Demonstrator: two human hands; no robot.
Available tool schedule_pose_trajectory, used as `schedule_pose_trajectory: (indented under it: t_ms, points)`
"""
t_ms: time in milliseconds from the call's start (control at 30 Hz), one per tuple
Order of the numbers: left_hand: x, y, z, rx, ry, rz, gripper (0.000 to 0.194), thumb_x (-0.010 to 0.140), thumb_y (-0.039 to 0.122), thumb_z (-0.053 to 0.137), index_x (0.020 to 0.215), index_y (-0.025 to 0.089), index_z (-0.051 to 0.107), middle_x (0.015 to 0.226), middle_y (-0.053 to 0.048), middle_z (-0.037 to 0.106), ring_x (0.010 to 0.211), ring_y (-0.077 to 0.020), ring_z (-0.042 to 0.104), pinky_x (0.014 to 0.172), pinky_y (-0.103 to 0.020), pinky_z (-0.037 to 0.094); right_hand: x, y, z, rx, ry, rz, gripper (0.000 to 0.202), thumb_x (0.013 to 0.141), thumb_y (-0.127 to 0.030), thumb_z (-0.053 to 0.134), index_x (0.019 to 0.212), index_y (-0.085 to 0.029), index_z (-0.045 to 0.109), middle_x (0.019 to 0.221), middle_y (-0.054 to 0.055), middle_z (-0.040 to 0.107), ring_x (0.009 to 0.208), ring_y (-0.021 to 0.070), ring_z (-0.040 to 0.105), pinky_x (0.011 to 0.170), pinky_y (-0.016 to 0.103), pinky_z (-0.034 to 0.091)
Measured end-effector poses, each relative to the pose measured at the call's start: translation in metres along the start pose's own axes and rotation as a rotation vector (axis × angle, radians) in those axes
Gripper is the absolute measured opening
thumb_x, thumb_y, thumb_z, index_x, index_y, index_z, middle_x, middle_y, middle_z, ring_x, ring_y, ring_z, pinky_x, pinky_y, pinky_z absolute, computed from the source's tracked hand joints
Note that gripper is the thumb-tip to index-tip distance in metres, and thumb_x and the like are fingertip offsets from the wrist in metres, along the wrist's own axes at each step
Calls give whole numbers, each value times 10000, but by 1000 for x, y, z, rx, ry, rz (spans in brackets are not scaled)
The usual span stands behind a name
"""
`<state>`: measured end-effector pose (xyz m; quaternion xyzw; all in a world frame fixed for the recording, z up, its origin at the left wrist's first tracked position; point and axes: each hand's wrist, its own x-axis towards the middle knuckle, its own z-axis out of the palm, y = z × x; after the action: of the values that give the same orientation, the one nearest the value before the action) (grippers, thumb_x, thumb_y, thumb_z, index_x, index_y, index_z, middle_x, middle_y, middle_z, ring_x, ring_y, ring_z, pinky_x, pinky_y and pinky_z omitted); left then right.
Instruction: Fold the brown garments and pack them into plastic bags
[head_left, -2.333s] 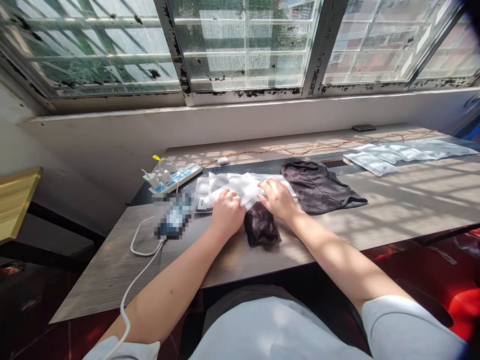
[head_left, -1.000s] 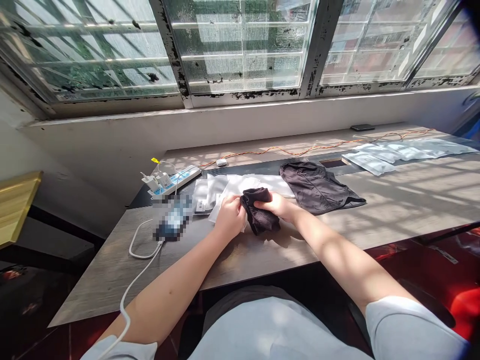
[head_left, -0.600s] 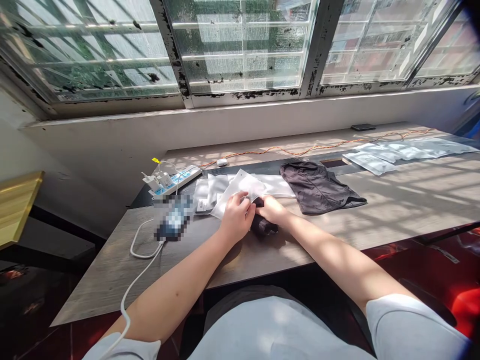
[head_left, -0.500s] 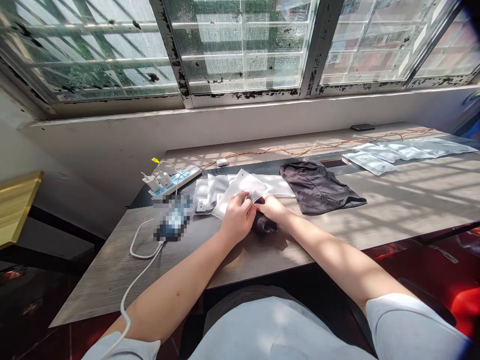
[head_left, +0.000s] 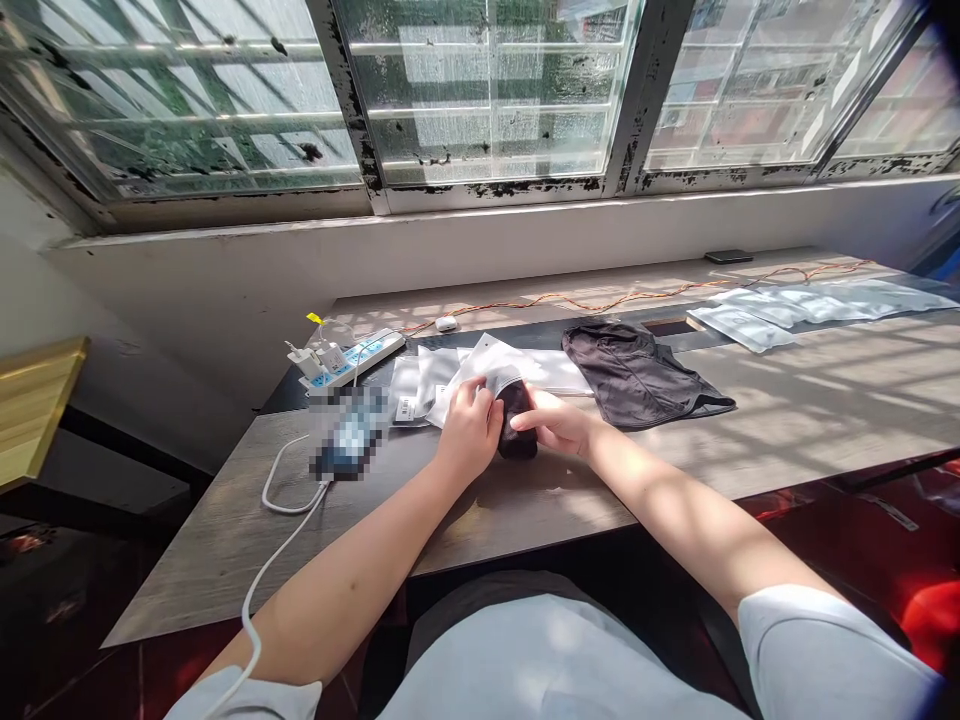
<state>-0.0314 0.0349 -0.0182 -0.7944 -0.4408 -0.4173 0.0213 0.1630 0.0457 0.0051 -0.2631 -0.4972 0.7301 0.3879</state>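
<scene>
A rolled dark mesh cloth [head_left: 516,430] sits between my hands above the grey wooden table [head_left: 787,410], its upper end inside the mouth of a clear plastic bag [head_left: 491,366]. My left hand [head_left: 469,432] grips the bag's open edge beside the cloth. From the right, my right hand [head_left: 556,422] is closed on the cloth and presses it toward the bag. Several more flat clear bags [head_left: 420,380] lie just behind the held one.
A dark garment [head_left: 637,375] lies spread to the right of my hands. A power strip [head_left: 349,360] with chargers, a blurred phone [head_left: 349,435] on a white cable and a small white object [head_left: 446,322] are at the left. More clear bags [head_left: 795,305] and an orange cable lie far right.
My hands left the flat bags and picked up the dark cloth. My left hand then lifted a bag open, and the cloth has gone part way into its mouth.
</scene>
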Motion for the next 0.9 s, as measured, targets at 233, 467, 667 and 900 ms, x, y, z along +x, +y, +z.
schedule_pose_trajectory:
  t_ms: [233, 467, 667, 900]
  points:
    - [0, 10, -3, 64, -19, 61, 208, 1078, 276, 450, 959, 191, 598, 1375, -198, 584, 1267, -327, 587, 1046, -536, 546, 7, 11, 7, 54, 185, -112, 585, 636, -177, 829, 1170, -248, 600, 1019, 27, 747, 953, 223, 724, 802, 313, 592]
    - [-11, 45, 0, 100, -92, 178, 159, 1040, 260, 525, 1063, 200, 670, 1443, -163, 604, 1444, -344, 500, 1254, -606, 355, 9, 13, 15, 5, 192, -119, 263, 754, -261, 803, 970, -225, 659, 909, 33, 734, 930, 212, 714, 805, 291, 587]
    - [-6, 14, -12, 63, -155, 217, 537, 1017, 479, 589, 1456, 173, 561, 1605, -211, 471, 1572, -398, 333, 1268, -632, 301, 3, 0, 13, -39, 203, -133, 346, 785, -356, 785, 1110, -264, 711, 949, 44, 755, 987, 264, 716, 831, 372, 606]
    - [-12, 27, 7, 207, -257, 14, 727, 1026, 524, 581, 1661, 236, 374, 1786, -199, 130, 1642, -477, 72, 1237, -766, 189, 6, 5, 16, -181, 130, -53, 434, 802, -467, 771, 1178, -253, 736, 997, 65, 769, 997, 267, 707, 869, 387, 600]
